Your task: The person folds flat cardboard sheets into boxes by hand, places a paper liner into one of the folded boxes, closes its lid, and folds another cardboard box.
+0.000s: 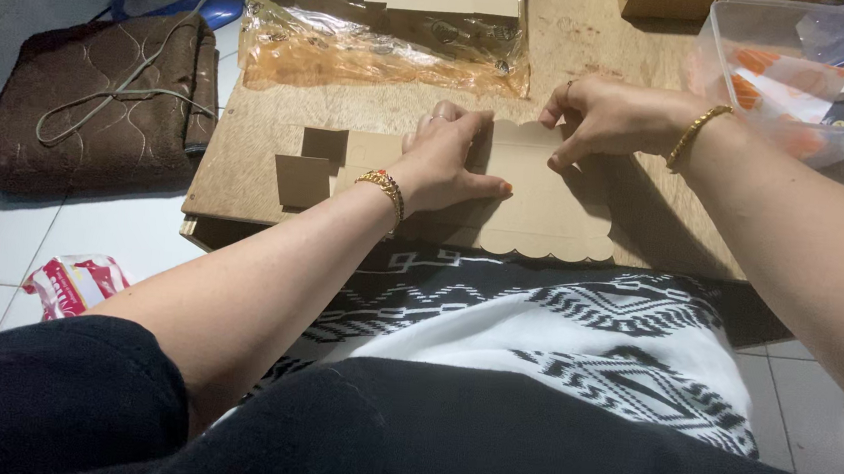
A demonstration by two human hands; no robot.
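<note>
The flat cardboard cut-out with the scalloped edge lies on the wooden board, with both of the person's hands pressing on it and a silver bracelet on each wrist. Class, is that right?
Not quite. In the head view both bracelets are gold, not silver. The rest holds: the left hand and right hand press on the scalloped cardboard cut-out, which lies on the wooden board.

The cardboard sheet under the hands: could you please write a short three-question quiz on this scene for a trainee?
1. True or false: the left hand presses flat on the cardboard sheet.
2. What does the right hand pinch? A) the plastic tub B) the sheet's top edge C) the brown cushion
3. Fill in: more cardboard sheets lie at the far side of the wooden board on a clear plastic ____.

Key: 1 true; 2 B; 3 bag.
</note>
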